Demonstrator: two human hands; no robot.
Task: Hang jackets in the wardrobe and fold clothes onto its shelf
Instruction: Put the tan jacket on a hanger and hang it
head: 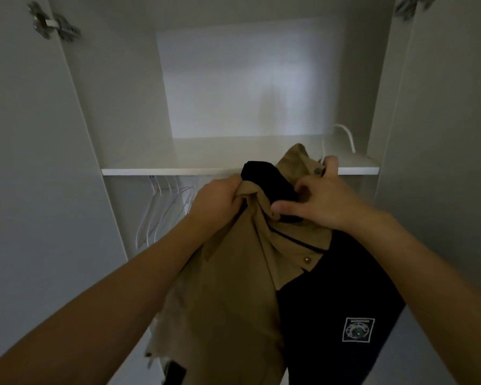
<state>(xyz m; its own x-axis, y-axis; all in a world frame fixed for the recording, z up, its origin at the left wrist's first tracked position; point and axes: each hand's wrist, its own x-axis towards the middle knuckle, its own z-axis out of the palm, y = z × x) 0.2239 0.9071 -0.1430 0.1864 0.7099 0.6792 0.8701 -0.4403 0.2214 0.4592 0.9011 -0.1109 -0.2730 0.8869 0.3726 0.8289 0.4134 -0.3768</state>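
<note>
Tan and black jacket [242, 273] hanging just below the wardrobe shelf [206, 162], left hand [217, 201] gripping its collar, right hand [320, 198] pinching collar and hanger hook, spare white hangers [161, 207] dangling under the shelf

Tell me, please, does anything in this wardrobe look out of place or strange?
One small thing: a white cord lies loose at the back right of the shelf, beside the tan and black jacket held by the left hand and right hand. The white hangers below hang normally.
</note>
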